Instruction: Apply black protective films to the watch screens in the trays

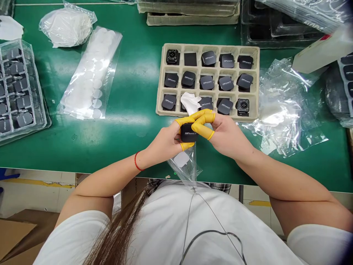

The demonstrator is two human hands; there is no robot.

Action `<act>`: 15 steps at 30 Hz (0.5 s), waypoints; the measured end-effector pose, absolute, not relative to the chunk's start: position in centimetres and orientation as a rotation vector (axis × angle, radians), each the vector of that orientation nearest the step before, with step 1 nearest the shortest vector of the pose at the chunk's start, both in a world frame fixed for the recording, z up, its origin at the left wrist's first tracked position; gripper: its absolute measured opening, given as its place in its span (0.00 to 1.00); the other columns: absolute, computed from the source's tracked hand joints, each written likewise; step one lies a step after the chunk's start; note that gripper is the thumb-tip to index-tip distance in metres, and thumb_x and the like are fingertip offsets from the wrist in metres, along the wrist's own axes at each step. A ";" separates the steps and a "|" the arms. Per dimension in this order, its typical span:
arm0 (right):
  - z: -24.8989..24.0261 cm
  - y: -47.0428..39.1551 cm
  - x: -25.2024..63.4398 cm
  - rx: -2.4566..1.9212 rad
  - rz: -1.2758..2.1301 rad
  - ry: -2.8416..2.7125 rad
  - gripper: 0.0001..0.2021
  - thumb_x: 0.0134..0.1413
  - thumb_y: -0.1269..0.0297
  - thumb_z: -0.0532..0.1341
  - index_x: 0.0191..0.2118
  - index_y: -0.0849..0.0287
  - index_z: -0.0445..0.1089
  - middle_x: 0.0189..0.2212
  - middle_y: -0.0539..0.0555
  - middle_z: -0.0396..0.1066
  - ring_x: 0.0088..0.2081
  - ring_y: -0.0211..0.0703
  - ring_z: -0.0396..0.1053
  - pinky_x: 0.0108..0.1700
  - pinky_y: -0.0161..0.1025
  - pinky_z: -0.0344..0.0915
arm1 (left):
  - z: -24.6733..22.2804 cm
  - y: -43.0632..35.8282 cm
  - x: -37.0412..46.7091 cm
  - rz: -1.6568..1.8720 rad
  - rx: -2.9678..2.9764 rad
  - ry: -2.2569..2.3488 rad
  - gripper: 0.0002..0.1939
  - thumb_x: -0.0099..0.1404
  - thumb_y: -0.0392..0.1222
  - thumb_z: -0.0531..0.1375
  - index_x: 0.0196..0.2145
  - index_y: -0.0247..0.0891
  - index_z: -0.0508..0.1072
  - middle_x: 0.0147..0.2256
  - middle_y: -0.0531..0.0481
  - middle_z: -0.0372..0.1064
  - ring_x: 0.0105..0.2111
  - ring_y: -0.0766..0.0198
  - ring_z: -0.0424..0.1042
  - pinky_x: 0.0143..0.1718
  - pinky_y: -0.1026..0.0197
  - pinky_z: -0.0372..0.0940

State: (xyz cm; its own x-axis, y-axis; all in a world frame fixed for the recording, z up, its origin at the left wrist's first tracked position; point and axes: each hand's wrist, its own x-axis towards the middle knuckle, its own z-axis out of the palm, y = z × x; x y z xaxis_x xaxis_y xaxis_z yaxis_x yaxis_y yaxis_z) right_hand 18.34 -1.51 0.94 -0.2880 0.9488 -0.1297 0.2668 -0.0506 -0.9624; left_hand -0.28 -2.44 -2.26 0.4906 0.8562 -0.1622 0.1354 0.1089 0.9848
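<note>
The left hand [171, 139], with yellow rubber covers on the fingers, has its grip closed around a black square piece [189, 133] with rounded corners. The right hand [217, 129] touches its upper edge; I cannot tell its grip exactly. Behind them, a beige molded tray [159, 96] lies on the smooth green surface [138, 79].

Matt black plastic square [189, 137] (glossy green table [138, 147] beneath).

From above the seated side of the green table [140, 79], 1 head-worn camera looks forward and down, fairly close.
</note>
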 end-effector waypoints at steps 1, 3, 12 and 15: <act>1.0 -1.5 18.3 -1.310 1.377 -1.594 0.07 0.57 0.61 0.63 0.29 0.56 0.71 0.43 0.53 0.73 0.48 0.46 0.69 0.54 0.48 0.63 | -2.3 -2.4 -0.3 0.672 1.389 0.949 0.29 0.57 0.38 0.66 0.55 0.42 0.64 0.43 0.50 0.74 0.35 0.65 0.77 0.37 0.63 0.74; 1.0 -1.5 18.3 -1.307 1.379 -1.595 0.07 0.57 0.61 0.62 0.29 0.56 0.71 0.43 0.53 0.73 0.48 0.46 0.69 0.54 0.48 0.63 | -2.3 -2.4 -0.3 0.678 1.409 0.945 0.29 0.57 0.38 0.66 0.55 0.42 0.64 0.43 0.50 0.73 0.35 0.65 0.76 0.36 0.64 0.74; 0.9 -1.8 18.1 -1.346 1.217 -1.708 0.06 0.57 0.63 0.61 0.29 0.55 0.71 0.43 0.52 0.75 0.47 0.46 0.70 0.52 0.49 0.64 | -2.5 -2.5 -0.4 0.672 1.435 0.948 0.29 0.57 0.40 0.66 0.55 0.42 0.64 0.44 0.49 0.73 0.35 0.64 0.76 0.37 0.62 0.74; 0.6 -2.0 18.2 -1.342 0.929 -1.882 0.06 0.58 0.63 0.60 0.30 0.54 0.71 0.43 0.53 0.75 0.47 0.49 0.70 0.58 0.55 0.59 | -2.7 -2.5 -0.3 0.693 1.425 0.943 0.28 0.58 0.39 0.66 0.55 0.43 0.64 0.45 0.49 0.72 0.35 0.64 0.76 0.38 0.61 0.74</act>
